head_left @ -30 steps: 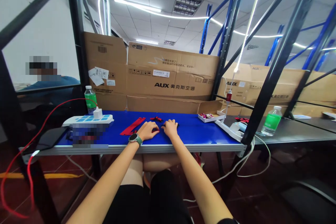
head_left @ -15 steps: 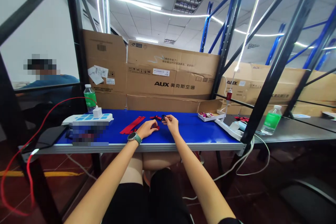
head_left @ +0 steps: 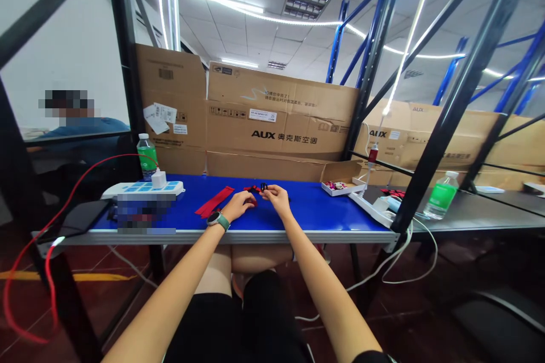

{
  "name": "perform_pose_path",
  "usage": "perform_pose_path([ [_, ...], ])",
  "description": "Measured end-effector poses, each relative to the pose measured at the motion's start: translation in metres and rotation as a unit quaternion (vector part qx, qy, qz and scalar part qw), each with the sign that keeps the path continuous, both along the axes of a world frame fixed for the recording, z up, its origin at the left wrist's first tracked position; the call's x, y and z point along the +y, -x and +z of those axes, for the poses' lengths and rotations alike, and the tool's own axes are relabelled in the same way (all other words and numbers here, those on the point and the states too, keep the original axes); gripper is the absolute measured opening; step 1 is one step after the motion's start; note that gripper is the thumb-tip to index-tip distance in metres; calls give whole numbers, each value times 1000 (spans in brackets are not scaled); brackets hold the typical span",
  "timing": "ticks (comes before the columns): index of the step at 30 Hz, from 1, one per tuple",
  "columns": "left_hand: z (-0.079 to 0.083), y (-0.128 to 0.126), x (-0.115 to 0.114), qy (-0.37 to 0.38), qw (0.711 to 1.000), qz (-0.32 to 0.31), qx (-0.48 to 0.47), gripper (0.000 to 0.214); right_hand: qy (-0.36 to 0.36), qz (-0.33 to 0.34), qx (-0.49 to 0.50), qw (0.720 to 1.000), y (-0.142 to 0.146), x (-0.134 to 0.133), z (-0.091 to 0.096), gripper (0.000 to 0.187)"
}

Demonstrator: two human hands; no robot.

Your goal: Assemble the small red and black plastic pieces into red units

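Note:
My left hand [head_left: 239,206], with a watch on its wrist, rests low over the blue tabletop, fingers curled round a red fabric piece [head_left: 254,202] that is mostly hidden. Between the thumb and fingers of my right hand [head_left: 276,199] is a small black buckle [head_left: 264,186], held up just above the table. Left of my left hand lie flat red fabric strips [head_left: 216,202]. A small red and black piece [head_left: 251,188] lies just beyond my hands. Whether it joins the fabric in my left hand, I cannot tell.
An open white box [head_left: 343,186] with small pink items sits at the right. On the left are a power strip [head_left: 128,189], a green-labelled bottle [head_left: 147,157] and a dark flat object [head_left: 85,218]. Cardboard [head_left: 281,119] walls the back. A person [head_left: 80,130] sits beyond the left frame.
My right hand has shifted slightly left, and the black buckle now shows more upright at its fingertips. My left hand stays nearly in place.

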State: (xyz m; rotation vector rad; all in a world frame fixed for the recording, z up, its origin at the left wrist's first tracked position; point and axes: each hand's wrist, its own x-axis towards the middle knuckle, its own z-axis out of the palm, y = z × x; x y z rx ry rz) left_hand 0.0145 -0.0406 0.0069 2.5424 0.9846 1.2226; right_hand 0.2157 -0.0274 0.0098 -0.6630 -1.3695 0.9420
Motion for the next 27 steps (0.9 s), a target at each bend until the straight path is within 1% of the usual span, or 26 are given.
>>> perform_pose_path([
  [5,-1,0,0,9,1000,-13,-2,8,3,5,-1,1000,-3,2,0,39],
  [11,-1,0,-1,6,1000,-15,0,6,-41,-16,-85,995,-5,12,-8,32],
  [15,0,-1,-1,7,1000,2,-2,7,-34,-7,-124,992,-6,13,-12,31],
  [19,0,-1,1,8,999,25,-28,9,-17,-25,-168,985,-7,12,-13,33],
  [21,0,0,2,7,998,35,-48,10,-27,-18,-189,981,-6,12,-14,32],
  [24,1,2,2,29,996,28,-74,11,-59,6,-227,972,-4,12,-17,30],
  [27,0,2,2,85,992,-7,-94,11,-80,15,-269,960,-2,11,-19,28],
])
